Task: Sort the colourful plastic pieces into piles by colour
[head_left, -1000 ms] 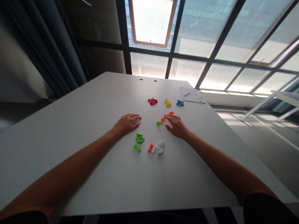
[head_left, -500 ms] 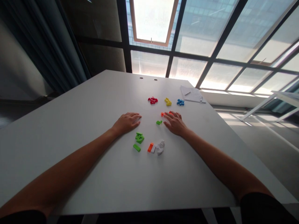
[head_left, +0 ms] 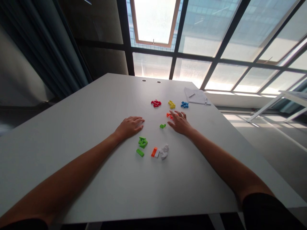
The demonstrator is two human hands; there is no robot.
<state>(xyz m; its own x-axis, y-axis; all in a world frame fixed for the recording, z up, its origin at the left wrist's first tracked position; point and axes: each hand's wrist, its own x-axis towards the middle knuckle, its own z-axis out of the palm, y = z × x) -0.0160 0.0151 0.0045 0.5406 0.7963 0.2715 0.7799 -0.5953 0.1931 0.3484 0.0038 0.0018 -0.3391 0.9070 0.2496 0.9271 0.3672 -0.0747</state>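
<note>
My left hand [head_left: 129,127] lies flat on the white table with its fingers stretched out and nothing in it. My right hand [head_left: 179,123] is spread over a pile of orange plastic pieces [head_left: 168,115], its fingers partly covering them; whether it touches them I cannot tell. A small cluster of green pieces [head_left: 162,126] lies just left of the right thumb. Nearer to me are larger green blocks [head_left: 143,142], a single green bar [head_left: 140,152], an orange block [head_left: 154,152] and several white pieces [head_left: 164,151] beside it.
Farther back lie piles of red pieces [head_left: 156,103], yellow pieces [head_left: 171,104] and blue pieces [head_left: 184,104]. Paper sheets [head_left: 198,95] with pens rest at the right edge of the table [head_left: 115,188]. Windows stand behind, a dark curtain [head_left: 48,41] at the left.
My right hand has shifted slightly away from me over the orange pieces, its fingers more raised and spread. The left hand stays in place. The view has moved a little.
</note>
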